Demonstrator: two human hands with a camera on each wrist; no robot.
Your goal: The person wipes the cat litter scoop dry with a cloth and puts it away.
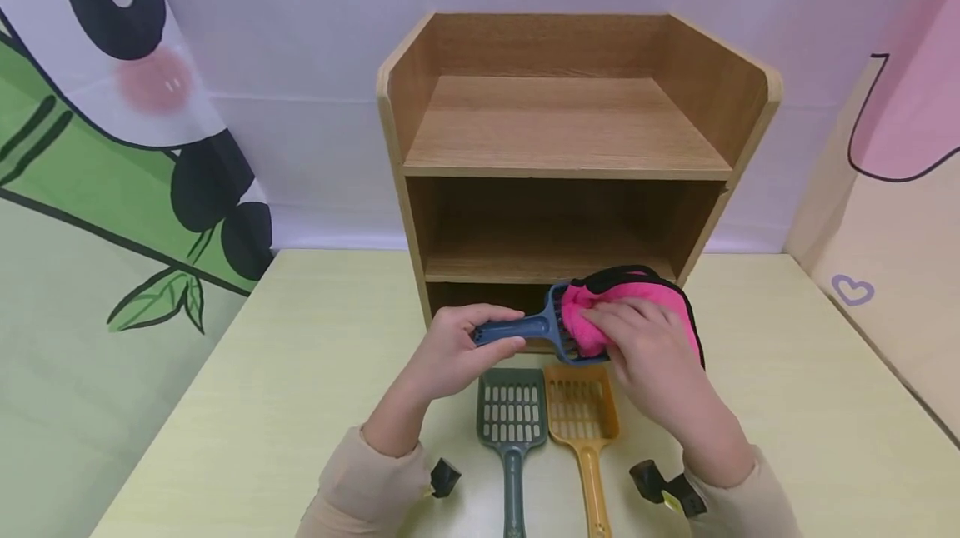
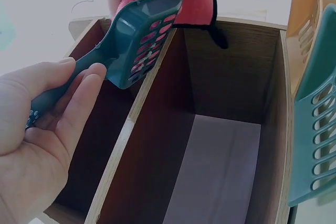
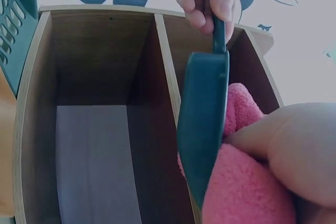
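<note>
My left hand [image 1: 452, 346] gripping the blue slotted litter scoop [image 1: 542, 326] by its handle, my right hand [image 1: 651, 355] holding the black-edged pink cloth [image 1: 671, 296] to its head, both before the wooden shelf [image 1: 566, 126], hiding part of its lowest compartment, green scoop [image 1: 513, 448] and orange scoop [image 1: 587, 446] lying nearer on the table [image 1: 337, 330].

Just beyond the fingers [image 1: 491, 313] stands a wooden shelf unit [image 1: 562, 126], its open top tier set over darker compartments. On the near side of the fingers, a green scoop [image 1: 512, 442] and an orange scoop [image 1: 588, 440] lie side by side on the pale desk [image 1: 330, 330], handles pointing away from them. Behind the shelf unit hangs a lilac backdrop [image 1: 300, 47]. Well left of the fingers is a cartoon figure [image 1: 153, 84] with a pink cheek; well right, a purple heart [image 1: 852, 281].
</note>
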